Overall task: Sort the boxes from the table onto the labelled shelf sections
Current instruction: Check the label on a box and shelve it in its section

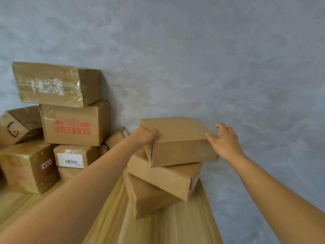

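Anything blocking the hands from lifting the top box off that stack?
Nothing visible. The left hand and right hand grip opposite ends of the top box; nothing lies on it. The labelled shelf isn't in view.

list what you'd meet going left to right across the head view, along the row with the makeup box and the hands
box with a smile logo → MAKEUP box → left hand → top flat box of the right stack → right hand → grey wall
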Tool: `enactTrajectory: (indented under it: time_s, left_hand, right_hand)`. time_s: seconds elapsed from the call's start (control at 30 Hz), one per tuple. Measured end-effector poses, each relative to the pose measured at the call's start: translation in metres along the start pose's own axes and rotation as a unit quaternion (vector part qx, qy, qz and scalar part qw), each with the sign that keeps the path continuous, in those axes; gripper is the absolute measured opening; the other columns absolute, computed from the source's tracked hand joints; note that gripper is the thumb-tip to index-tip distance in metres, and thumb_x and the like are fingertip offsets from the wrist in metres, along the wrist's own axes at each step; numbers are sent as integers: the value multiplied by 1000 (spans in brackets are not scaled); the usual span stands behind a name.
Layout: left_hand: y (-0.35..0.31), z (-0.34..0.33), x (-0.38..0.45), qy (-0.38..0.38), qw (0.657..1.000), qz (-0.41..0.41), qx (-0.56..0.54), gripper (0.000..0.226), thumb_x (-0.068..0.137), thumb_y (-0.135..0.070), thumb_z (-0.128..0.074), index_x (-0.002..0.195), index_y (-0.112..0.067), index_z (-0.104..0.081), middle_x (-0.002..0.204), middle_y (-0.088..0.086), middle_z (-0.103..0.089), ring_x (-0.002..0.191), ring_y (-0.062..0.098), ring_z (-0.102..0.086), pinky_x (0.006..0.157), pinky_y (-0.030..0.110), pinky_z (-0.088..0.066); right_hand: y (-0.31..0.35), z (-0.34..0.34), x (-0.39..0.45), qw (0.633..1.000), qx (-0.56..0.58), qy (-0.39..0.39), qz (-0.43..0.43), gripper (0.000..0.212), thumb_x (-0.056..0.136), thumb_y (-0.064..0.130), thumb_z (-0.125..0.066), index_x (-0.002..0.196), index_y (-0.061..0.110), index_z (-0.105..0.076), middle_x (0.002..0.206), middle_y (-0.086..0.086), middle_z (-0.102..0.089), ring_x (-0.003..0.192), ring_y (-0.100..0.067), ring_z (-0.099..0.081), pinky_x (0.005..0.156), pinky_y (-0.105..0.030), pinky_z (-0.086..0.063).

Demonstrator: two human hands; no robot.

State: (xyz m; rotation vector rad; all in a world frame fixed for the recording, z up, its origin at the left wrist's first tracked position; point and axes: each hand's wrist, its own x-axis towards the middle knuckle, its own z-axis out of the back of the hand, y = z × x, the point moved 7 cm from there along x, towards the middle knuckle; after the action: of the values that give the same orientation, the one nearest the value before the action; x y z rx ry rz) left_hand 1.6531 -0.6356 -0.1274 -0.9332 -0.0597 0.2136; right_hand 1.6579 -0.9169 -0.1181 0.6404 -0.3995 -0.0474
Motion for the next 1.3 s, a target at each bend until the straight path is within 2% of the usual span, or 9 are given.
enactTrajectory:
  time_s: [0.2, 0.4, 0.53, 0.63, 0.77, 0.93, 1.03, 1.17, 1.3]
  left_hand:
    - [32, -19, 25, 13, 985, 104, -140, 60, 89, -61, -59, 117, -8, -61, 112, 15, -68, 96, 30, -66, 85, 39, -56]
    - [42, -22, 30, 15, 971, 104, -216, 51, 89, -55, -63, 115, -11, -60, 100, 11, -66, 91, 27, -65, 84, 38, -53]
    - [41, -18, 25, 54, 952, 114, -279, 43, 89, -50, -65, 111, -13, -62, 97, 12, -62, 84, 28, -62, 82, 45, -56]
    - [29, 0, 26, 51, 936, 64, -343, 45, 87, -48, -67, 124, -22, -59, 118, 11, -67, 102, 30, -66, 82, 45, -58]
    - [1, 39, 21, 31, 914, -56, -400, 41, 93, -36, -65, 131, -23, -56, 106, 3, -71, 88, 19, -70, 65, 32, -55]
    - [-18, 80, 8, 25, 911, -136, -389, 52, 87, -41, -70, 134, -25, -56, 121, 6, -70, 98, 21, -71, 76, 35, -55]
    - [-28, 91, -5, -21, 953, -127, -274, 54, 94, -39, -64, 143, -29, -44, 123, 1, -66, 102, 18, -65, 80, 33, -51]
    - [-56, 82, -28, -18, 984, -123, -131, 82, 95, -33, -64, 158, -27, -12, 147, 2, -44, 128, 26, -48, 93, 39, -40]
    - [-98, 55, -68, 93, 957, -128, -242, 57, 91, -47, -65, 137, -21, -44, 123, -5, -53, 118, 32, -52, 105, 53, -45]
  right_hand:
    - [-34, -31, 33, 980, 122, 116, -107, 62, 92, 58, -56, 130, 10, -55, 128, -15, -59, 109, -34, -59, 91, -46, -54]
    - [-43, -49, 19, 902, 300, 229, -208, 54, 88, 59, -62, 130, 29, -46, 114, -2, -56, 110, -34, -60, 86, -53, -56]
    - [-34, -49, 14, 884, 358, 219, -205, 54, 89, 51, -65, 132, 25, -45, 120, -5, -54, 109, -33, -59, 84, -55, -56]
    - [-14, -37, 18, 880, 398, 192, -173, 53, 90, 43, -67, 132, 23, -42, 121, -5, -54, 110, -29, -59, 89, -58, -53]
    - [15, -18, 22, 857, 462, 175, -147, 51, 87, 39, -69, 132, 24, -50, 125, -5, -60, 109, -25, -60, 100, -60, -48]
    - [47, -1, 6, 812, 529, 206, -136, 24, 88, 41, -66, 105, 25, -69, 86, 0, -77, 90, -20, -69, 94, -48, -53]
    - [70, 12, 3, 834, 527, 140, -81, 43, 80, 42, -75, 116, 19, -68, 95, 2, -77, 86, -13, -71, 77, -33, -55]
    - [101, 28, -1, 898, 438, -15, 34, 73, 64, 43, -87, 125, 19, -55, 118, 2, -69, 100, -13, -68, 83, -28, -53]
    - [135, 31, -19, 963, 201, -130, 122, 116, 58, 58, -85, 153, 17, -31, 142, -7, -48, 129, -24, -50, 106, -40, -44]
